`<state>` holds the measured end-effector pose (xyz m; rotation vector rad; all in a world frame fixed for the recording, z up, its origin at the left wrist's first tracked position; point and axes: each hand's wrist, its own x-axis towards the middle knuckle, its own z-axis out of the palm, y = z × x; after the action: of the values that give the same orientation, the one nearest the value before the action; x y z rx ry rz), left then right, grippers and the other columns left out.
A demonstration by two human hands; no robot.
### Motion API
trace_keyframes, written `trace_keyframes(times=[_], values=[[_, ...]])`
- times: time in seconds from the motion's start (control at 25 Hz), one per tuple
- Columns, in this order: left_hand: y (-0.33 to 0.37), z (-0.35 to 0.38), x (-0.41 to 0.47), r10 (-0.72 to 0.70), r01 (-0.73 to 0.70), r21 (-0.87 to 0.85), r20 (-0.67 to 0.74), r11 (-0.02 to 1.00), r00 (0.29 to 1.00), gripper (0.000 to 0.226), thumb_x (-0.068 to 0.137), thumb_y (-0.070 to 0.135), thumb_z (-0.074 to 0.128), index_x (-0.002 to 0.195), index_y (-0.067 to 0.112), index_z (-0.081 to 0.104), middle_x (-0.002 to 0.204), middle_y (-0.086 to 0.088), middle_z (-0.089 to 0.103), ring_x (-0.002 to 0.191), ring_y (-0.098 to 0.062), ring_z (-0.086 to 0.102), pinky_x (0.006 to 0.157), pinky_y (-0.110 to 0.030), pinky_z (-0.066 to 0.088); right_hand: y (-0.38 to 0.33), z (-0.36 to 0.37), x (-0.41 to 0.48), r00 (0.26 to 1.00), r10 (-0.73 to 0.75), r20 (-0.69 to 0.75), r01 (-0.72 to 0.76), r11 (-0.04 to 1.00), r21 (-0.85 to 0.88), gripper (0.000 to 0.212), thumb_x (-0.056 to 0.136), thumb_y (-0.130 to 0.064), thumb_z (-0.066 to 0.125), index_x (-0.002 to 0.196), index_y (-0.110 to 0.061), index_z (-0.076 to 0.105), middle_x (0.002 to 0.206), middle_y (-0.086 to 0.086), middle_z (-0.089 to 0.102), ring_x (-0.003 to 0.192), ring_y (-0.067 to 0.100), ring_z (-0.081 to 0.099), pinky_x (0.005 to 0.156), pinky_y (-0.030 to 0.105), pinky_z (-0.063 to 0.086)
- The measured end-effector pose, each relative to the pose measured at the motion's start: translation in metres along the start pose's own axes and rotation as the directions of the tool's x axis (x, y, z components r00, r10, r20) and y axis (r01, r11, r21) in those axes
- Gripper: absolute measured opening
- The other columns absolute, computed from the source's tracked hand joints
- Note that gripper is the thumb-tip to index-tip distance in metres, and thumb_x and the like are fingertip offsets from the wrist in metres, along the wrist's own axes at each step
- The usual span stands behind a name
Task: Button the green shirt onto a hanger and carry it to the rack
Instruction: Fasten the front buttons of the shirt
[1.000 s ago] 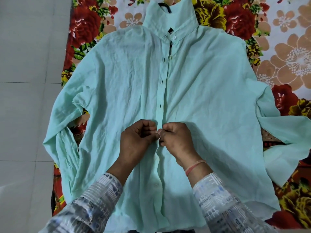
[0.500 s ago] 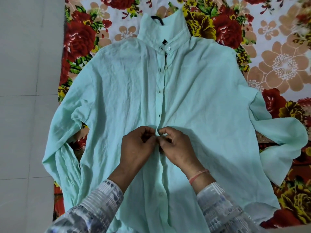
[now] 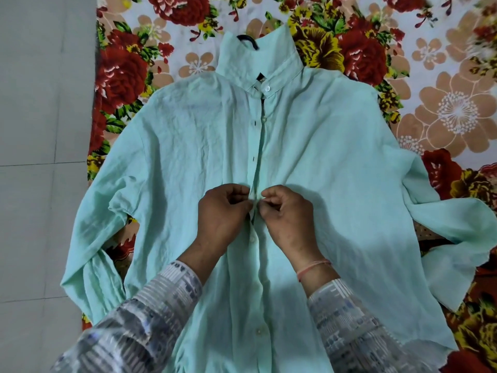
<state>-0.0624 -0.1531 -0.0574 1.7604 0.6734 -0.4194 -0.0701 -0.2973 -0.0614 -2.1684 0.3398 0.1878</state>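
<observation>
The pale green shirt (image 3: 336, 162) lies flat, front up, on a floral bedsheet, sleeves spread to both sides. A black hanger (image 3: 248, 41) is inside it; only the hook shows above the collar, with a dark bit at the neck opening. The collar button is fastened, the placket above my hands gapes slightly, and buttons below my hands look closed. My left hand (image 3: 224, 219) and my right hand (image 3: 289, 218) meet at the middle of the placket, each pinching one edge of the fabric. The button between my fingertips is hidden.
The floral bedsheet (image 3: 443, 109) with red, yellow and beige flowers covers the surface under the shirt. Grey floor tiles (image 3: 40, 184) run along the left. The shirt's left sleeve hangs over the sheet's edge onto the tiles.
My hands stay pinched at the same spot on the placket, fingers shifting slightly. The view has tilted so the shirt sits lower in frame and more of the hanger hook shows.
</observation>
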Motion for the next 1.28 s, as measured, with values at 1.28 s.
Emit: trace_keyframes(times=[1.28], values=[[-0.008,0.017,-0.010,-0.061,0.034,-0.325,-0.073,0.945,0.995,0.026,0.087,-0.003,0.084,0.107,0.013,0.082,0.099,-0.006,0.085,0.099,-0.023,0.082,0.091,-0.037,0.064,-0.002,-0.011,0.035,0.945,0.098,0.314,-0.097,0.995,-0.019,0.037,0.093,-0.025,0.070,0.069,0.001,0.057,0.055,0.003,0.040,0.053,0.015,0.037,0.053,0.031,0.037]])
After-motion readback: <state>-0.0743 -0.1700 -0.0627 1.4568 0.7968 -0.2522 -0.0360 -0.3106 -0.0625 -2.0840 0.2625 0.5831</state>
